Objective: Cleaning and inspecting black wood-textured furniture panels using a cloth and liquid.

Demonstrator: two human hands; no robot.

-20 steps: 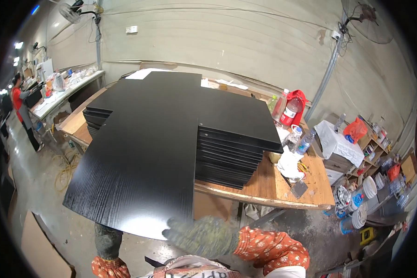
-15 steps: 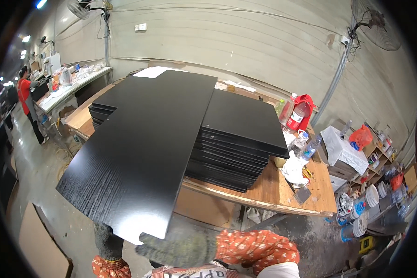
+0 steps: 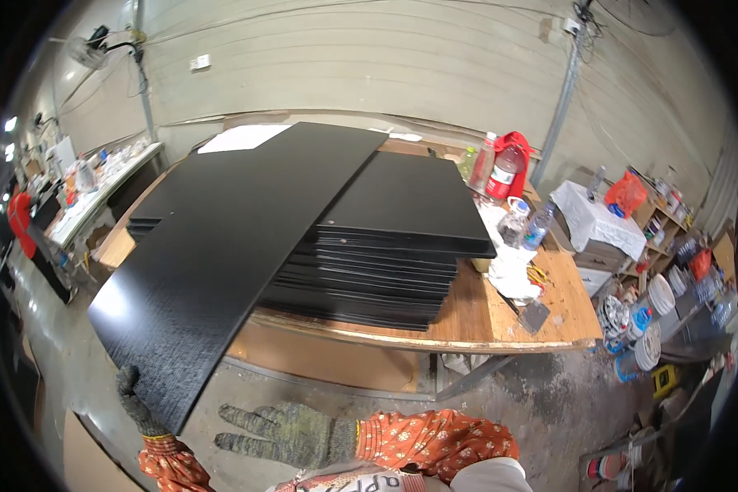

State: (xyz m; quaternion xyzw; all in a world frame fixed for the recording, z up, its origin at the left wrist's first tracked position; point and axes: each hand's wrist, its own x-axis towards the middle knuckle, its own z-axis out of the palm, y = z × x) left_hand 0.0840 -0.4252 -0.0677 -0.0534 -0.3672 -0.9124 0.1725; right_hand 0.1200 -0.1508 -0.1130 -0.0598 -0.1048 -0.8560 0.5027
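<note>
- 1 long black board is partly off the stack. Its far end rests on top; its near end sticks out toward 7 o'clock, past the table.
- The stack looks tall, so many boards seem left.
- The left hand, in a glove, grips the board's near corner.
- The right hand is flat, fingers spread, holding nothing, just below the board's edge.

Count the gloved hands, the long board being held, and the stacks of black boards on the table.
Gloved hands: 2 (left hand, right hand)
long black board, held: 1
Board stacks on wooden table: 2 (left stack, right stack)
Total: 5
</note>
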